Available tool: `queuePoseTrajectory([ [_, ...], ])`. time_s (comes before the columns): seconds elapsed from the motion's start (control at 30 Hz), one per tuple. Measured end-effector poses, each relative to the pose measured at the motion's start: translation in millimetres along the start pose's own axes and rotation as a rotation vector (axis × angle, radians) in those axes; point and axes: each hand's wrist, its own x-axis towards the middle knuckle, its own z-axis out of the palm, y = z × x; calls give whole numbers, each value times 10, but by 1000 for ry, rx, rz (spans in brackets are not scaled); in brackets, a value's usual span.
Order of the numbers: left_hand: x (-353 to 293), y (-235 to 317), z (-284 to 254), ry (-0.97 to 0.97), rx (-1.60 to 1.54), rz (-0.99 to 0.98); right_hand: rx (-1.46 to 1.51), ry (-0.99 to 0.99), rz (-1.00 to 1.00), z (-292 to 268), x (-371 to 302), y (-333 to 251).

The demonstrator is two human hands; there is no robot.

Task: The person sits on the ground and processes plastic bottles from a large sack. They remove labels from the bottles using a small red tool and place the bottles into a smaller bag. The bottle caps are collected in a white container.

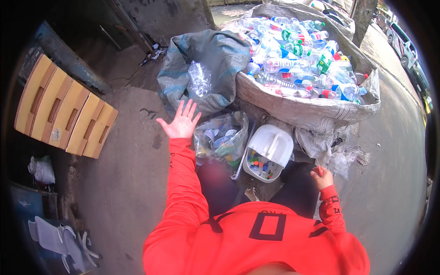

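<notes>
My left hand (pixel 179 123) is raised with palm showing and fingers spread, and nothing is in it. Just beyond it an open grey-blue woven sack (pixel 167 75) has a clear plastic bottle (pixel 200 79) at its mouth. My right hand (pixel 322 178) is closed beside my right knee, with a small red piece (pixel 320 169) showing at the fingers; its kind is unclear. Between my knees stands a white plastic container (pixel 280 142) with a handle, holding colourful bottle caps (pixel 261 167). Left of it a clear plastic bag (pixel 220 133) holds what look like torn labels.
A huge white woven sack (pixel 293 107) full of plastic bottles (pixel 298 59) fills the far right. A wooden drawer-like unit (pixel 64 107) stands at left, above a grey plastic chair (pixel 64 243). Parked vehicles (pixel 403 48) line the far right street. Loose plastic sheeting (pixel 343 158) lies near my right hand.
</notes>
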Motion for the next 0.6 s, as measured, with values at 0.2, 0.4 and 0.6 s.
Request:
queuePoseTrajectory([
  [0.2, -92, -8, -31, 160, 440, -25, -448, 126, 56, 236, 326, 456],
  [0.4, -1400, -850, -932, 809, 2324, -967, -484, 172, 77, 628, 297, 677],
  [0.6, -1256, -1025, -505, 629, 2399, -1328, -488, 96, 165, 632, 480, 499],
])
